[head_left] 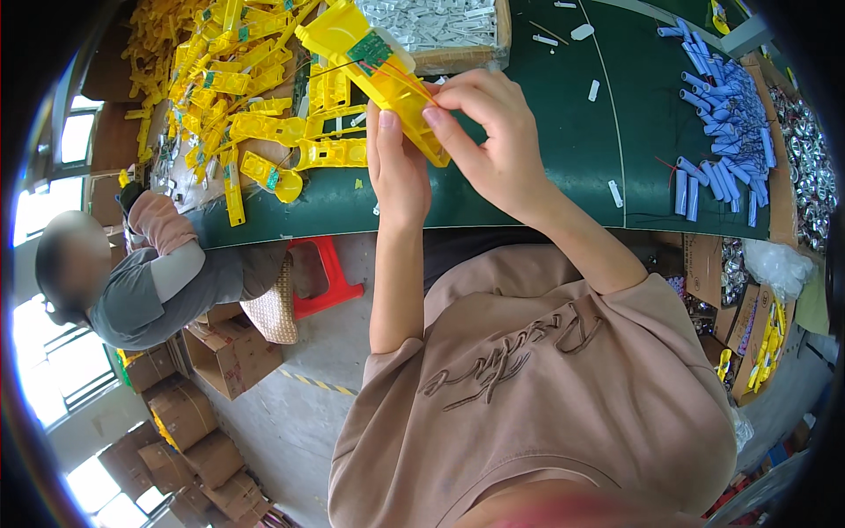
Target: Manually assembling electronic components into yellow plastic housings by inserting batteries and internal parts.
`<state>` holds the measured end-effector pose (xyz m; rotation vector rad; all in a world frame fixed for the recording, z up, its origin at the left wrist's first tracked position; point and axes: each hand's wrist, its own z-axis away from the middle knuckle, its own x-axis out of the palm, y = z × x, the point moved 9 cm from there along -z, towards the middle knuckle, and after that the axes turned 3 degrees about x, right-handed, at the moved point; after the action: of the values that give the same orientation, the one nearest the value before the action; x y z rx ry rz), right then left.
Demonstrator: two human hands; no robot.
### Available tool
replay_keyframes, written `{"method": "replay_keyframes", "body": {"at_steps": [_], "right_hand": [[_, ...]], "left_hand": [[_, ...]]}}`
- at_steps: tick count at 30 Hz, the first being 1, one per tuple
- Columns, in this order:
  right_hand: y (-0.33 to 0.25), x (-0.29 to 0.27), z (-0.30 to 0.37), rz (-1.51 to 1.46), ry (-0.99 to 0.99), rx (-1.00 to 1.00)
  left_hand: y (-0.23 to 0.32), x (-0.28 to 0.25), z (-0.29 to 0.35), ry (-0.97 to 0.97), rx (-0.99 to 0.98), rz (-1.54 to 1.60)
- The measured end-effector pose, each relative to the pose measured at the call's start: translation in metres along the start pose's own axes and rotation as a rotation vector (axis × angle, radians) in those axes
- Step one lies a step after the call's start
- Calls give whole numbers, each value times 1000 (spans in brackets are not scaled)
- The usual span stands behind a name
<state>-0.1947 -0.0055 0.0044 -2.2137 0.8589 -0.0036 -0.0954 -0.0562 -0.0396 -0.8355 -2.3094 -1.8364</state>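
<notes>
Above the green table I hold up a long yellow plastic housing, tilted, with a small green circuit board and thin red wires in its open side. My left hand is closed around the housing's lower left edge. The fingertips of my right hand pinch at the red wires near the housing's right edge; the exact contact is too small to make out. More yellow housings, some bearing green boards, lie piled to the left of my hands.
A cardboard box of clear plastic pieces stands behind my hands. Blue cylindrical cells are heaped at the right, beside a box of shiny metal parts. A co-worker sits at the left near a red stool. White pieces dot the green table.
</notes>
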Motion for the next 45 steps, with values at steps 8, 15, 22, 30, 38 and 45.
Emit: {"method": "replay_keyframes", "body": {"at_steps": [8,15,22,30,38,45], "right_hand": [[-7,1,5,168,104,-115],[-12,7,5,210,156,-167],[-3,3,3,109,135,-90],[63,-21,14,-396,111,478],[86,17,21,-977,28,922],[58,11,-14,-415,-193,379]], "left_hand": [[-10,-7,-3,165,-53,93],[-12,-5,-15,222,-60,191],[-5,-5,-17,199,-22,215],[11,-12,-8,-4,163,-118],[3,25,18,-309,414,-795],[-51,13,31,-194,-582,-11]]}}
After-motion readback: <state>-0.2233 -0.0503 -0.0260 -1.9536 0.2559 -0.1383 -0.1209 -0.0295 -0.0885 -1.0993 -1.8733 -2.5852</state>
